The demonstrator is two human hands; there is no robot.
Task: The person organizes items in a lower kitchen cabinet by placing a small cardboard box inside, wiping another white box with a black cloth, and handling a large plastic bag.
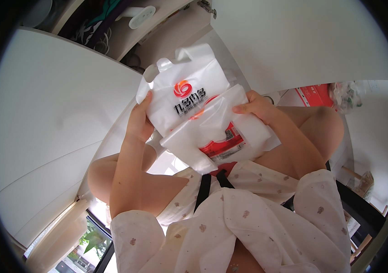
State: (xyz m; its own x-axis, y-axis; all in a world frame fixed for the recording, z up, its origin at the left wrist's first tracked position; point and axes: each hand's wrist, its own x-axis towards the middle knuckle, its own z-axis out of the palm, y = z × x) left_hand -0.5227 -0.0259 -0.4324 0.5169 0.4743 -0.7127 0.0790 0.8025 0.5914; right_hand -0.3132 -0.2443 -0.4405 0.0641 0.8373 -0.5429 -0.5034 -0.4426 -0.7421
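Note:
Between my hands, above my lap, is a white plastic carrier bag (pixel 161 80) with a red-orange swirl logo and black writing. My left hand (pixel 142 117) grips its left edge, thumb on top. The near part is doubled over, and my right hand (pixel 257 106) pinches this fold (pixel 211 123) near its upper right corner. Below the fold, a red printed panel (pixel 226 141) with a square code and small writing shows on the plastic. Whether this is one bag or two lying together, I cannot tell. Most of the fingers are hidden behind the plastic.
An open white cabinet door (pixel 299 44) stands at the upper right, another white panel (pixel 57 95) at the left. Beyond the bag, a shelf (pixel 166 20) holds a white device (pixel 142 17). A red package (pixel 315 95) and a clear plastic bag (pixel 345 97) lie past my right knee.

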